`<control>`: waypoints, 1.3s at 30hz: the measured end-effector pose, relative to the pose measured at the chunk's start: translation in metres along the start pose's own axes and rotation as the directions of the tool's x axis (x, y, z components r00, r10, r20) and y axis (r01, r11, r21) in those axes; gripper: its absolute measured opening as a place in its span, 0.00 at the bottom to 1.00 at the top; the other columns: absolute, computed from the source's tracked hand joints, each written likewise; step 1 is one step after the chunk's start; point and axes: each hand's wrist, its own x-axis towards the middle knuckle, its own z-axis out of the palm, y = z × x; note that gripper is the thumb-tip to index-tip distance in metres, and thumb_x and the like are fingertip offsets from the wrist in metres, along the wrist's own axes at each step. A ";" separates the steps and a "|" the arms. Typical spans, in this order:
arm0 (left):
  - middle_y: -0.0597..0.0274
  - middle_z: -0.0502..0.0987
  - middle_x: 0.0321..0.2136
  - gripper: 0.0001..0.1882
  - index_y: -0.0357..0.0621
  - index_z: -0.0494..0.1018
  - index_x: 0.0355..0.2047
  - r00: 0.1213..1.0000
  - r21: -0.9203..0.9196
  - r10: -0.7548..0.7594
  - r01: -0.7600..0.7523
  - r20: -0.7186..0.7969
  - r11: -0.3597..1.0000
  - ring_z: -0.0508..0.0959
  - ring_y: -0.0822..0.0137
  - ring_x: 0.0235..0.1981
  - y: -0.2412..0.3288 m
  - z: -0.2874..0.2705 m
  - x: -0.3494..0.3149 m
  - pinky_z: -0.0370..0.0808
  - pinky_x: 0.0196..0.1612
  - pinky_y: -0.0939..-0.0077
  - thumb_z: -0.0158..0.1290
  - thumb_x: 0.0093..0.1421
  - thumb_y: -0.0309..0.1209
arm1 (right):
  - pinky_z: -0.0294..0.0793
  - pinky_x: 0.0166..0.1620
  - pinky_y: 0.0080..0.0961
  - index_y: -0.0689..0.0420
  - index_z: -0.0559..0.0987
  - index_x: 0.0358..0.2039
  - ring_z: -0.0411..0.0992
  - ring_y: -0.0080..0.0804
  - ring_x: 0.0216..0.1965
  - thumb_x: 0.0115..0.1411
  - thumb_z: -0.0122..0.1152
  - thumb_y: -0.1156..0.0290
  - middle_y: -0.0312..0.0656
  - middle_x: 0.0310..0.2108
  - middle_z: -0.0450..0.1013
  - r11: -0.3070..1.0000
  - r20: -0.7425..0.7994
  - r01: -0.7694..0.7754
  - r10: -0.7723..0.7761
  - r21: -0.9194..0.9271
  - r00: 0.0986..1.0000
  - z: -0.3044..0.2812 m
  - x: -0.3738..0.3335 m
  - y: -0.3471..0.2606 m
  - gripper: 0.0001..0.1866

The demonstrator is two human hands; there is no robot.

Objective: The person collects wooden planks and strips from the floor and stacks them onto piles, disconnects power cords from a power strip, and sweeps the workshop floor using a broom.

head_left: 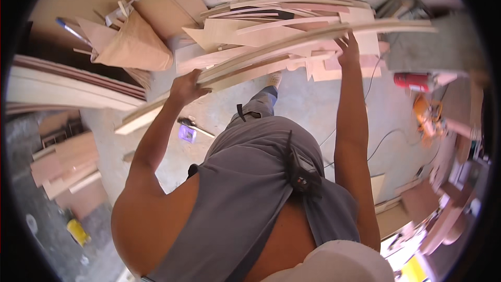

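Observation:
Several long, narrow wooden planks (282, 44) lie together across the space in front of me, slanting from lower left to upper right. My left hand (185, 87) is closed around them toward their left end, thumb on the near side. Farther right, my right hand (348, 51) has its fingers up against the planks' near edge and supports them there; the fingers are partly spread, and their grip behind the wood is hidden. Beyond and below the planks lies a stack of loose wooden sheets and strips (219, 34).
A brown sack of offcuts (138, 44) stands at far left, above stacked long boards (73, 86). Wood pieces (70, 164) lie lower left. A purple-labelled item (187, 133) is on the floor. Cables, a red cylinder (412, 81) and an orange tool (429, 112) sit at right.

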 end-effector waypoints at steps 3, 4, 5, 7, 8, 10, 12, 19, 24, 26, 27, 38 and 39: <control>0.53 0.78 0.30 0.34 0.44 0.69 0.44 0.997 -0.098 0.045 -0.051 -0.055 0.994 0.79 0.54 0.30 -0.002 0.002 0.055 0.75 0.34 0.64 0.66 0.39 0.46 | 0.63 0.50 0.35 0.55 0.70 0.52 0.71 0.32 0.43 0.58 0.56 0.56 0.39 0.49 0.66 0.999 -0.001 0.050 -0.050 0.015 0.999 -0.002 0.040 -0.012 0.25; 0.53 0.78 0.29 0.33 0.44 0.70 0.42 0.995 -0.131 0.065 -0.075 -0.080 0.989 0.79 0.56 0.29 -0.004 0.001 0.074 0.76 0.33 0.65 0.68 0.37 0.45 | 0.62 0.51 0.35 0.55 0.71 0.51 0.72 0.32 0.42 0.57 0.58 0.56 0.39 0.47 0.67 0.997 -0.027 0.032 -0.030 0.074 0.999 0.005 0.054 -0.019 0.24; 0.53 0.78 0.29 0.33 0.44 0.71 0.43 0.996 -0.105 0.041 -0.049 -0.083 0.993 0.80 0.57 0.27 -0.012 -0.006 0.096 0.76 0.32 0.67 0.68 0.37 0.44 | 0.63 0.50 0.34 0.54 0.74 0.46 0.72 0.33 0.39 0.56 0.60 0.59 0.38 0.39 0.69 0.998 -0.009 0.006 -0.005 0.055 1.000 0.017 0.070 -0.031 0.19; 0.54 0.78 0.28 0.33 0.45 0.71 0.43 0.998 -0.076 0.025 -0.028 -0.051 0.997 0.79 0.56 0.28 -0.024 -0.024 0.140 0.76 0.34 0.65 0.67 0.38 0.44 | 0.64 0.50 0.29 0.53 0.75 0.43 0.71 0.31 0.40 0.57 0.60 0.58 0.38 0.38 0.70 1.000 0.017 0.014 -0.014 -0.014 1.000 0.019 0.116 -0.045 0.17; 0.55 0.79 0.29 0.32 0.45 0.71 0.43 1.000 -0.082 -0.007 0.007 -0.001 0.997 0.79 0.55 0.29 -0.031 -0.036 0.154 0.75 0.34 0.64 0.66 0.38 0.45 | 0.65 0.49 0.25 0.51 0.76 0.41 0.70 0.30 0.40 0.57 0.59 0.57 0.37 0.37 0.71 0.996 0.053 -0.010 0.015 -0.094 0.998 0.018 0.132 -0.044 0.15; 0.53 0.78 0.29 0.32 0.45 0.71 0.43 0.992 0.006 0.075 -0.074 -0.100 0.997 0.79 0.54 0.29 -0.038 -0.059 0.184 0.75 0.33 0.63 0.67 0.38 0.44 | 0.66 0.48 0.27 0.52 0.76 0.38 0.70 0.30 0.38 0.56 0.61 0.61 0.38 0.34 0.72 0.998 0.056 -0.019 0.023 -0.062 0.998 0.044 0.154 -0.057 0.12; 0.52 0.78 0.28 0.31 0.45 0.71 0.43 0.983 0.016 0.133 -0.132 -0.129 0.991 0.79 0.55 0.29 -0.056 -0.071 0.209 0.75 0.33 0.63 0.67 0.37 0.42 | 0.63 0.48 0.27 0.53 0.76 0.38 0.70 0.30 0.38 0.54 0.60 0.63 0.36 0.32 0.71 0.996 0.176 0.035 -0.048 0.078 0.983 0.065 0.175 -0.066 0.12; 0.53 0.78 0.28 0.31 0.46 0.70 0.44 0.997 -0.002 0.002 -0.003 -0.081 1.000 0.79 0.56 0.29 -0.070 -0.084 0.255 0.75 0.34 0.65 0.66 0.39 0.42 | 0.71 0.40 0.25 0.54 0.77 0.35 0.71 0.28 0.33 0.51 0.61 0.68 0.37 0.28 0.73 1.000 0.034 0.017 -0.017 0.021 0.999 0.115 0.217 -0.074 0.10; 0.54 0.78 0.29 0.31 0.45 0.71 0.44 0.985 -0.039 0.023 -0.031 -0.172 0.999 0.79 0.56 0.31 -0.066 -0.052 0.288 0.75 0.35 0.65 0.66 0.40 0.44 | 0.69 0.38 0.23 0.55 0.77 0.33 0.71 0.29 0.33 0.51 0.61 0.68 0.37 0.27 0.71 0.985 0.067 0.173 -0.174 0.023 0.982 0.140 0.215 -0.130 0.09; 0.55 0.78 0.30 0.32 0.45 0.71 0.44 0.991 -0.116 -0.064 0.050 -0.116 0.992 0.79 0.56 0.32 -0.057 -0.043 0.309 0.75 0.36 0.65 0.66 0.39 0.45 | 0.70 0.39 0.23 0.56 0.77 0.34 0.71 0.30 0.34 0.50 0.62 0.67 0.37 0.28 0.71 0.963 0.071 0.260 -0.255 -0.074 0.964 0.152 0.213 -0.160 0.11; 0.53 0.78 0.30 0.35 0.46 0.70 0.47 0.979 -0.099 0.038 -0.059 -0.199 0.993 0.79 0.56 0.32 -0.051 -0.036 0.327 0.75 0.37 0.65 0.65 0.40 0.47 | 0.70 0.39 0.23 0.56 0.77 0.36 0.72 0.30 0.35 0.50 0.63 0.66 0.37 0.30 0.73 0.968 0.013 0.227 -0.226 -0.107 0.974 0.145 0.221 -0.178 0.13; 0.41 0.59 0.58 0.53 0.37 0.55 0.60 0.949 -0.392 0.021 -0.149 -0.313 0.908 0.60 0.46 0.59 0.005 -0.003 0.446 0.59 0.61 0.62 0.66 0.38 0.51 | 0.74 0.39 0.23 0.59 0.76 0.37 0.74 0.32 0.38 0.50 0.64 0.63 0.41 0.34 0.74 0.875 -0.303 0.341 -0.447 -0.343 0.841 0.071 0.355 -0.264 0.16; 0.40 0.60 0.57 0.52 0.34 0.56 0.58 0.954 -0.385 0.022 -0.142 -0.298 0.912 0.61 0.46 0.58 0.010 0.001 0.436 0.60 0.60 0.62 0.67 0.39 0.49 | 0.75 0.39 0.22 0.59 0.76 0.37 0.74 0.32 0.38 0.50 0.64 0.63 0.42 0.34 0.74 0.868 -0.264 0.332 -0.441 -0.369 0.858 0.066 0.359 -0.272 0.17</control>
